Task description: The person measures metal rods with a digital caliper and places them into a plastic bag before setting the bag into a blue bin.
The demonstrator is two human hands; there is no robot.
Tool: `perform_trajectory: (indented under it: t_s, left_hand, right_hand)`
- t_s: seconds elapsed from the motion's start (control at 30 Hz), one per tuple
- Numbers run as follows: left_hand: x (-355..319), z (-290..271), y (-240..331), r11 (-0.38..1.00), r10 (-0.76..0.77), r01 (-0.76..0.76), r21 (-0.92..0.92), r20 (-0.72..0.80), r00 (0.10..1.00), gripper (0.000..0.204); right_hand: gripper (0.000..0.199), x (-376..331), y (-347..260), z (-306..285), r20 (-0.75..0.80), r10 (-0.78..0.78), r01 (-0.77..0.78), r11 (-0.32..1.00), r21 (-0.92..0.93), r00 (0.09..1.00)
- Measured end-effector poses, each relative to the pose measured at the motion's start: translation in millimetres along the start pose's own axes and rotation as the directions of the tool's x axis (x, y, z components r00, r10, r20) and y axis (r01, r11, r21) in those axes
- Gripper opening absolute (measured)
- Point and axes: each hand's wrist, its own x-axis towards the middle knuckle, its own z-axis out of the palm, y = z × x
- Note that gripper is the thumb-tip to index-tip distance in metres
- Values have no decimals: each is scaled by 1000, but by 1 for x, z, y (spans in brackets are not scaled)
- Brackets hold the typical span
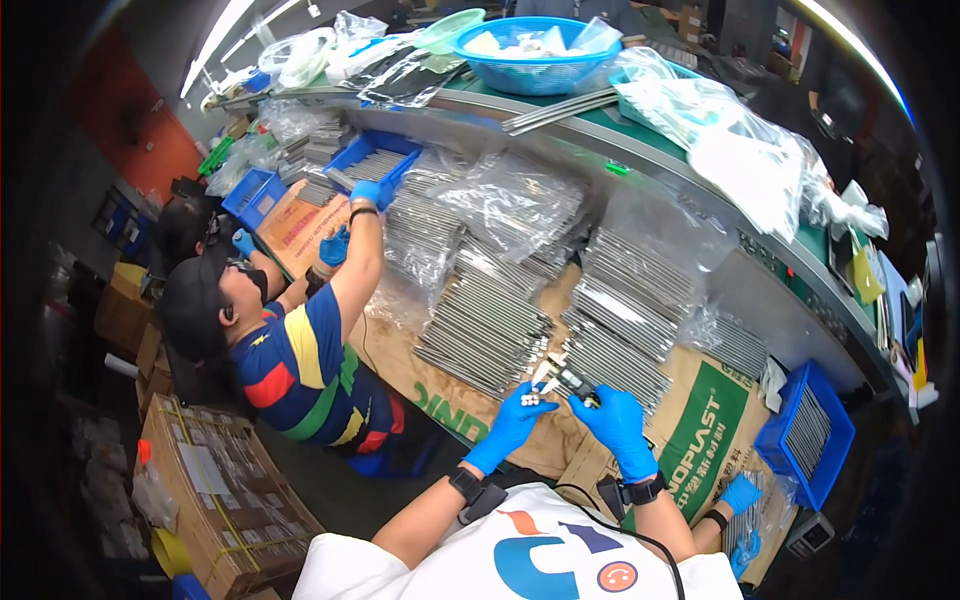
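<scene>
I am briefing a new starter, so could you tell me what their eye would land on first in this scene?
Most striking are the stacks of thin metal rods covering the bench, many under clear plastic. At the near edge, the person's blue-gloved left hand and right hand meet around a small caliper-like gauge. To the left, a co-worker in a striped shirt reaches up into a blue bin.
</scene>
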Motion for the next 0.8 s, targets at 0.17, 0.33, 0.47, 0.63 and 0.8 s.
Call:
perform_trajectory:
  t_s: [0.17,0.33,0.47,0.63,0.8]
  left_hand:
    - [30,10,-12,617,480,-500,608,213,851,19]
    - [72,37,35,444,267,-604,662,546,794,15]
    - [87,36,48,306,-41,-655,691,697,716,16]
    - [145,-43,27,248,-61,-600,760,631,774,8]
    - [183,-99,28,-248,-117,-756,605,756,644,15]
  right_hand:
    - [43,-1,16,-18,-129,151,-149,989,21,980]
    - [45,-10,44,-35,-152,304,-304,952,23,941]
    - [47,-23,67,-30,-177,330,-333,943,10,927]
    - [45,-32,66,-18,-117,337,-347,934,-79,934]
    - [44,-36,71,-2,-73,317,-324,936,-138,946]
